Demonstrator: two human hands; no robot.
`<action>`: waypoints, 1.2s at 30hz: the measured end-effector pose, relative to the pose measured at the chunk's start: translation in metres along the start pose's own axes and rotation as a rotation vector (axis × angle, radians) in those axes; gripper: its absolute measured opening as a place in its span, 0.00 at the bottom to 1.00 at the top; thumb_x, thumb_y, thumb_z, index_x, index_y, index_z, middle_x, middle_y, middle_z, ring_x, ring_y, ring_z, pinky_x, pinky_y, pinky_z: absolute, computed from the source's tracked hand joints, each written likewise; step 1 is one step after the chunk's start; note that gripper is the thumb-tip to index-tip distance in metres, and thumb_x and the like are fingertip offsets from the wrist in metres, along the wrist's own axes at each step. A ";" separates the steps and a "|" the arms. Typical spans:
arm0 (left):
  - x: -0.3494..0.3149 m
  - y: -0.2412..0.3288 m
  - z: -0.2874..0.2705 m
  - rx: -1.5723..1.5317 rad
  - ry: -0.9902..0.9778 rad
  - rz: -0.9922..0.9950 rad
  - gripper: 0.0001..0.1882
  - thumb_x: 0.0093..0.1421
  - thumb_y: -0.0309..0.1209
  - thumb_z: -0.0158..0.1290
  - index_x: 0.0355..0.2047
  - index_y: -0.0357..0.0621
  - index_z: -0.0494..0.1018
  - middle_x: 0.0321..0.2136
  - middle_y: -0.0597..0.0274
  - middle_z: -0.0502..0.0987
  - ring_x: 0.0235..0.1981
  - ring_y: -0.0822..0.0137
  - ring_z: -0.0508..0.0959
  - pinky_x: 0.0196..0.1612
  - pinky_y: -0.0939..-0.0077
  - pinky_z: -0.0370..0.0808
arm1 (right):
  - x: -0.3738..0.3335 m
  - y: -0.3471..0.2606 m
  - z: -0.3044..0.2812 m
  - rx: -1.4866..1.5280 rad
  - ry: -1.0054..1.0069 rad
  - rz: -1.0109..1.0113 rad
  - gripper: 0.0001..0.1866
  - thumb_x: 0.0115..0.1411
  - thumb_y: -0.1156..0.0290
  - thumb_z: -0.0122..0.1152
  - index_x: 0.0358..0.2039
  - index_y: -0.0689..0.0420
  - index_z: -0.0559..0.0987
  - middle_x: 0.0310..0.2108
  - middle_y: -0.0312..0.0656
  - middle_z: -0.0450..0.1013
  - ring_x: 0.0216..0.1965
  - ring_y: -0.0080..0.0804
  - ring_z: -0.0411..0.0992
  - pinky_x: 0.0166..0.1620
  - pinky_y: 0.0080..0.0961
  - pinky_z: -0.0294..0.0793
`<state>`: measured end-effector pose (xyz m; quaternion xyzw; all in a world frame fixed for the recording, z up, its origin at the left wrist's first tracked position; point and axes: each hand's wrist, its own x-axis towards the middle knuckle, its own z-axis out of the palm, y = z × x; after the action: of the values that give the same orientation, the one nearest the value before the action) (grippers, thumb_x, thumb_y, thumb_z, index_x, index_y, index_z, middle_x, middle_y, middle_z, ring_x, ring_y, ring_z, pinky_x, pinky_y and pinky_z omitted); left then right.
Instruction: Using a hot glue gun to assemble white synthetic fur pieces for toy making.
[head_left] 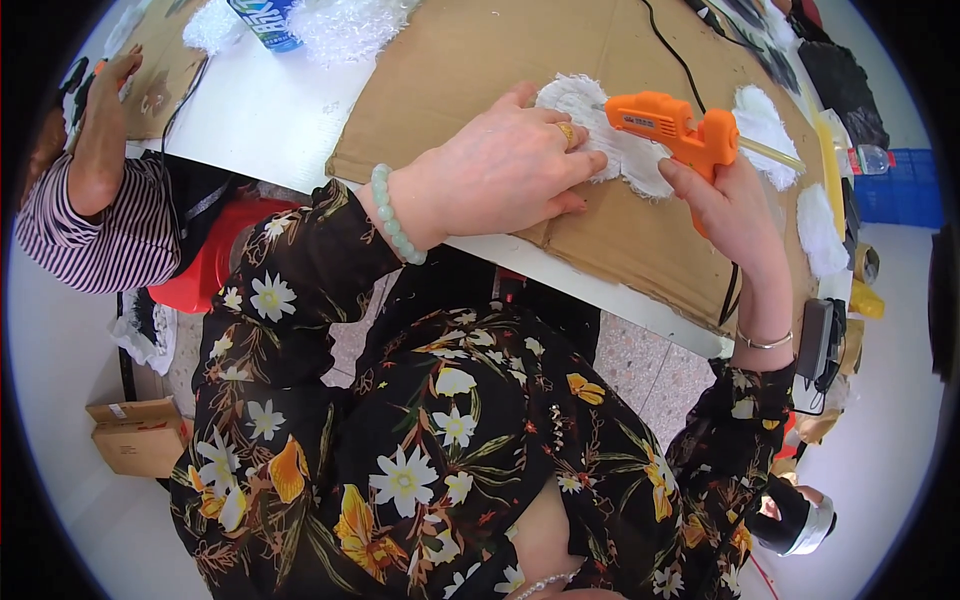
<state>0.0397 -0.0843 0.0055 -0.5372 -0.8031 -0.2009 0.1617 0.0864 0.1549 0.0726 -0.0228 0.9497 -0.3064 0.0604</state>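
My left hand [510, 165] lies flat, palm down, on a white fluffy piece [620, 150] that rests on a brown cardboard sheet [470, 60]. A gold ring and a pale green bead bracelet show on that hand and wrist. My right hand [735, 205] grips an orange glue gun [670, 125], whose nozzle points left at the fluffy piece close to my left fingertips. A clear glue stick pokes out of the gun's back end.
More white fluffy pieces [765, 125] lie on the cardboard at right. The gun's black cord [670, 50] runs across the cardboard. Another person in a striped sleeve [95, 230] sits at left by the white table [270, 110]. A small cardboard box [135, 435] stands on the floor.
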 end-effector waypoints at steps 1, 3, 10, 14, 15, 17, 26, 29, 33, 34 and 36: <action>-0.001 0.000 0.001 0.002 0.015 0.005 0.16 0.52 0.40 0.59 0.39 0.47 0.75 0.28 0.65 0.75 0.37 0.66 0.77 0.43 0.63 0.67 | -0.001 0.000 -0.001 -0.006 -0.009 0.029 0.14 0.58 0.60 0.60 0.34 0.59 0.74 0.21 0.30 0.68 0.19 0.15 0.62 0.23 0.17 0.61; -0.001 0.000 0.000 0.004 0.012 0.002 0.16 0.52 0.40 0.58 0.38 0.47 0.75 0.27 0.65 0.75 0.37 0.66 0.77 0.43 0.63 0.67 | -0.003 0.005 -0.002 0.003 0.004 -0.005 0.14 0.58 0.61 0.60 0.34 0.60 0.74 0.20 0.30 0.67 0.18 0.15 0.62 0.21 0.17 0.60; -0.001 0.002 -0.004 -0.040 -0.143 -0.073 0.19 0.52 0.39 0.59 0.43 0.48 0.72 0.41 0.64 0.76 0.49 0.63 0.74 0.54 0.58 0.65 | -0.010 0.009 -0.008 -0.001 0.008 -0.019 0.13 0.58 0.63 0.60 0.33 0.60 0.74 0.20 0.29 0.66 0.18 0.14 0.60 0.20 0.16 0.59; 0.002 0.004 -0.006 -0.033 -0.150 -0.068 0.19 0.52 0.39 0.59 0.43 0.48 0.73 0.41 0.64 0.76 0.49 0.63 0.74 0.53 0.58 0.65 | -0.014 0.007 -0.012 -0.009 0.028 -0.047 0.12 0.58 0.64 0.59 0.33 0.60 0.73 0.20 0.29 0.66 0.18 0.14 0.60 0.21 0.17 0.59; 0.002 0.003 -0.006 -0.035 -0.148 -0.069 0.19 0.52 0.39 0.59 0.43 0.48 0.73 0.42 0.64 0.76 0.49 0.63 0.74 0.54 0.58 0.65 | -0.013 0.006 -0.013 -0.037 0.010 -0.022 0.12 0.58 0.63 0.60 0.32 0.60 0.73 0.20 0.30 0.66 0.18 0.14 0.60 0.21 0.17 0.59; 0.001 0.002 -0.006 -0.038 -0.145 -0.072 0.18 0.52 0.39 0.59 0.43 0.48 0.73 0.42 0.64 0.76 0.49 0.63 0.74 0.54 0.59 0.64 | -0.013 0.006 -0.016 -0.068 -0.010 0.001 0.12 0.58 0.63 0.60 0.32 0.60 0.73 0.20 0.30 0.66 0.19 0.15 0.60 0.22 0.17 0.59; 0.001 0.002 -0.004 -0.031 -0.147 -0.072 0.18 0.53 0.39 0.58 0.43 0.48 0.72 0.41 0.64 0.76 0.49 0.63 0.74 0.53 0.60 0.64 | -0.016 0.007 -0.023 -0.086 -0.053 0.069 0.13 0.57 0.63 0.60 0.34 0.60 0.73 0.21 0.30 0.66 0.20 0.15 0.61 0.23 0.16 0.60; 0.000 0.001 -0.003 -0.026 -0.141 -0.059 0.18 0.53 0.39 0.58 0.43 0.48 0.72 0.40 0.64 0.76 0.49 0.63 0.74 0.53 0.60 0.64 | -0.018 0.004 -0.024 -0.061 -0.056 0.098 0.13 0.57 0.63 0.60 0.34 0.60 0.73 0.21 0.30 0.66 0.21 0.15 0.61 0.24 0.16 0.61; 0.000 -0.001 0.000 0.002 0.005 -0.001 0.15 0.53 0.40 0.57 0.39 0.48 0.75 0.26 0.66 0.75 0.35 0.66 0.77 0.44 0.63 0.67 | -0.018 0.003 -0.025 -0.068 -0.065 0.117 0.13 0.57 0.64 0.60 0.34 0.60 0.73 0.22 0.30 0.66 0.21 0.15 0.62 0.25 0.16 0.61; 0.000 -0.001 -0.001 -0.002 0.008 -0.007 0.16 0.53 0.40 0.57 0.40 0.49 0.75 0.26 0.65 0.76 0.34 0.66 0.77 0.44 0.63 0.67 | -0.019 0.004 -0.025 -0.077 -0.068 0.116 0.12 0.57 0.64 0.60 0.34 0.60 0.73 0.22 0.30 0.66 0.22 0.16 0.62 0.25 0.16 0.62; 0.001 -0.004 -0.002 -0.049 0.047 -0.025 0.15 0.54 0.39 0.56 0.41 0.48 0.75 0.27 0.63 0.77 0.33 0.63 0.77 0.43 0.62 0.68 | -0.019 0.008 -0.024 -0.081 -0.068 0.099 0.12 0.57 0.64 0.60 0.35 0.60 0.73 0.22 0.30 0.66 0.22 0.16 0.62 0.25 0.17 0.62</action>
<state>0.0354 -0.0854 0.0069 -0.5261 -0.8005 -0.2350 0.1650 0.1019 0.1765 0.0892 0.0114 0.9587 -0.2633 0.1069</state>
